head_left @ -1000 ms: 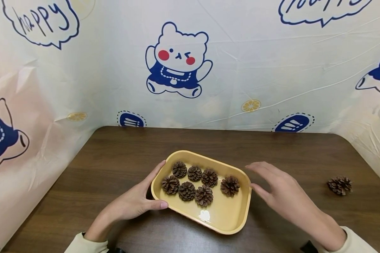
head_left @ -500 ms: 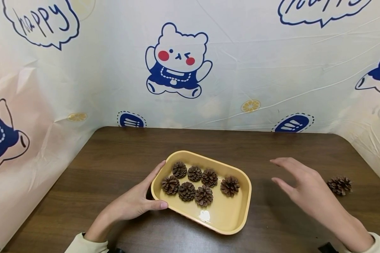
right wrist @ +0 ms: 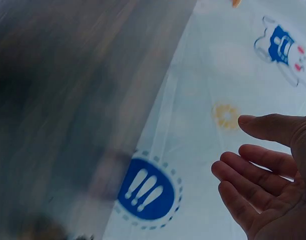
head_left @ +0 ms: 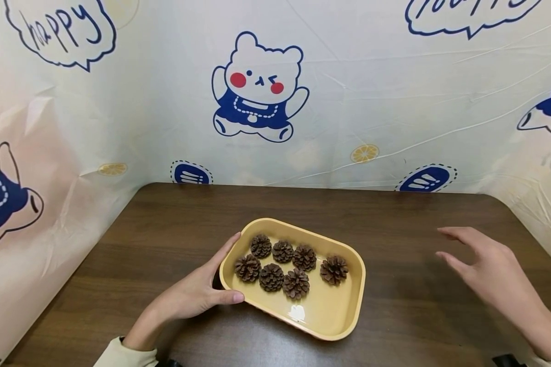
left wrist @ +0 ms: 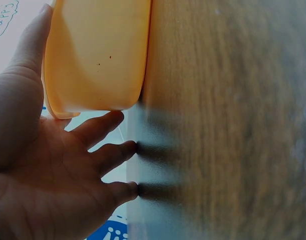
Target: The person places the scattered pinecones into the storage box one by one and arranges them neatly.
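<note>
A yellow rectangular tray stands at an angle on the table, with several brown pine cones inside, one pine cone apart from the rest. My left hand holds the tray's left end, its thumb on the near rim and its index finger by the far corner. In the left wrist view the other fingers extend down to the table. Over the table's right side my right hand hovers with nothing in it, thumb and fingers apart. The loose pine cone on the right is hidden behind it in the head view.
The dark wood table is bordered by a printed white sheet at the back and sides. A blurred brown shape shows at the bottom edge of the right wrist view.
My right hand has moved away from the tray's right end, rightward across the table, and now covers the loose pine cone in the head view. The left hand and tray stay in place.
</note>
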`<state>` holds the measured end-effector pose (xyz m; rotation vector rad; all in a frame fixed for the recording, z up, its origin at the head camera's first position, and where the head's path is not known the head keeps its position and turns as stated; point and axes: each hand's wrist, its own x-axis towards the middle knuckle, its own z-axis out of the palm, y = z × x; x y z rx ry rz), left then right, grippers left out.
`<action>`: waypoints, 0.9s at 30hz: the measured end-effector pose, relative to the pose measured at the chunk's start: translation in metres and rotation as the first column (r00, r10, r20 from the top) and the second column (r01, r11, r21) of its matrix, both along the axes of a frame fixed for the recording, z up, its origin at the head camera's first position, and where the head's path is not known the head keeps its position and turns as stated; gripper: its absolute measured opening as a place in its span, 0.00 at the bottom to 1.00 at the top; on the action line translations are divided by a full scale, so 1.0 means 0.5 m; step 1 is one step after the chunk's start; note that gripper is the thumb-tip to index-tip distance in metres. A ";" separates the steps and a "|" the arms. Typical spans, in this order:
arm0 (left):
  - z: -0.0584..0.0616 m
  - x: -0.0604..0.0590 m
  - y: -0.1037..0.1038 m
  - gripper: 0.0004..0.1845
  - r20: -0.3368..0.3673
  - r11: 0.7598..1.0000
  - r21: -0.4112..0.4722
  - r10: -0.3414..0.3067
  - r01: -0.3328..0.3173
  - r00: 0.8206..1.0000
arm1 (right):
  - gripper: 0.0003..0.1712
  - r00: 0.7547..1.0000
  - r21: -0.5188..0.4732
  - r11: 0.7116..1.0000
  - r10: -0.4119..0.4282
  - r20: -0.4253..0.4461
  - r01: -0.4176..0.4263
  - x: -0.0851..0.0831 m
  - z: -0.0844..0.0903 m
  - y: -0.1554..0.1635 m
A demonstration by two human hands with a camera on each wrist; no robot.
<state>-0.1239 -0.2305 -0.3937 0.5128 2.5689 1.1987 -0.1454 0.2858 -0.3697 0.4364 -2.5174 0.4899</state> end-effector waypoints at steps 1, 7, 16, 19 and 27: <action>0.000 0.000 0.000 0.61 -0.001 1.000 -0.001 0.000 0.000 1.000 | 0.30 1.000 0.003 1.000 -0.016 0.014 0.016 -0.001 -0.001 0.008; -0.001 -0.001 0.001 0.60 -0.004 1.000 0.001 0.000 0.000 1.000 | 0.27 0.990 0.053 0.995 -0.093 0.106 0.088 -0.007 -0.006 0.051; -0.002 -0.001 0.001 0.61 -0.003 1.000 0.012 0.002 -0.002 1.000 | 0.28 0.951 0.084 0.981 -0.190 0.244 0.174 -0.017 -0.026 0.110; -0.001 -0.001 0.001 0.61 -0.001 1.000 0.015 0.001 -0.001 1.000 | 0.30 0.942 0.085 0.977 -0.212 0.260 0.196 -0.019 -0.030 0.125; -0.001 -0.001 0.000 0.61 -0.001 1.000 0.016 -0.001 0.001 1.000 | 0.30 0.912 0.094 0.964 -0.267 0.311 0.250 -0.024 -0.035 0.145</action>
